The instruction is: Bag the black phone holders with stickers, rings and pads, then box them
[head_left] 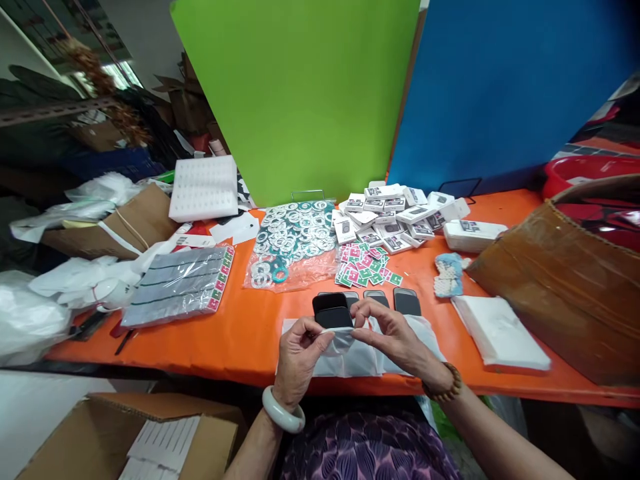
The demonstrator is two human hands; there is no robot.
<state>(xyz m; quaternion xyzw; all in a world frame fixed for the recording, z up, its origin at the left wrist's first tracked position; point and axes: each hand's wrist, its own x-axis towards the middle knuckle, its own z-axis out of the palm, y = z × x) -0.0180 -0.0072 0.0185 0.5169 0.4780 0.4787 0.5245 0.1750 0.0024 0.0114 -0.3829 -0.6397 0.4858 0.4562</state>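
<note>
Near the table's front edge, my left hand [303,350] pinches the rim of a thin, white translucent pouch [341,343] between thumb and finger. Across from it, my right hand [387,333] grips the other side of the same rim. A flat black device with rounded corners [331,308] stands tilted at the pouch's mouth; whether its lower end is inside I cannot tell. Behind my hands lie more such devices, a middle one [377,297] and a right one [407,302], on white pouches [350,365] spread flat on the table.
On the orange table [260,333] are loose white rings [295,230], red and green cards [363,265], a pile of small white boxes [395,213] and a white stack [500,333]. Left lies a grey plastic-wrapped pack [177,287]; right leans a brown carton [565,287]. Green and blue boards [310,100] stand behind.
</note>
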